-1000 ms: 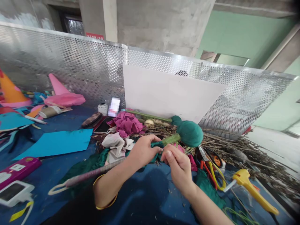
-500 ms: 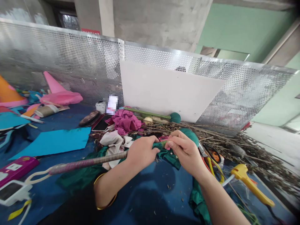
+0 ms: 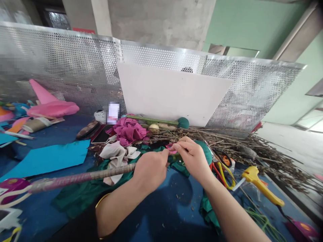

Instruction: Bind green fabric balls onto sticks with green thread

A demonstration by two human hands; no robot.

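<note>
My left hand (image 3: 150, 168) grips the wrapped stick (image 3: 83, 176) running off to my left over the desk (image 3: 161, 215), my right hand (image 3: 194, 158) pinches the pink loop (image 3: 171, 148) between both hands, above green cloth (image 3: 180, 165).

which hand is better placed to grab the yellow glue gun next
Probably the right hand. The yellow glue gun lies on its side of the blue table, past the scissors. The left hand grips the long wrapped stick and would have to cross over.
</note>
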